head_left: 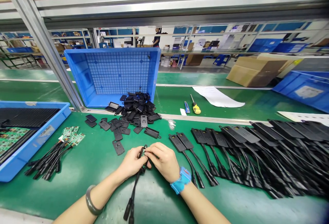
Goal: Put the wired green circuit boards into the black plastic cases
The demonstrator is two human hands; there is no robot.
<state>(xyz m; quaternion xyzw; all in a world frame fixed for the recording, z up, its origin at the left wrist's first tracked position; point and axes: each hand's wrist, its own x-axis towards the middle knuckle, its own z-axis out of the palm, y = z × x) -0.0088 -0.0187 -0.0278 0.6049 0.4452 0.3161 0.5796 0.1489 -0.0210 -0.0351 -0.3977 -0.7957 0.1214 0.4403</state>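
My left hand (pixel 133 162) is closed around a small black plastic case with a green circuit board (pixel 143 152) in it. My right hand (pixel 162 158) pinches at the board's edge from the other side; its fingertips partly hide the case. Two black cables (pixel 133 195) with plug ends hang from the case toward me over the green bench. Just beyond my hands lies a loose black cover (pixel 118 147). To the right, assembled black cases with cables (pixel 181 141) lie in a long row.
A tipped blue crate (pixel 158 69) stands behind a heap of black case parts (pixel 136 109). Circuit boards with cables (pixel 69 138) lie left, beside a blue tray (pixel 48 129). A yellow screwdriver (pixel 196 109), a blue cutter (pixel 187 107) and paper (pixel 218 96) lie at the back. A metal post (pixel 48 49) rises left.
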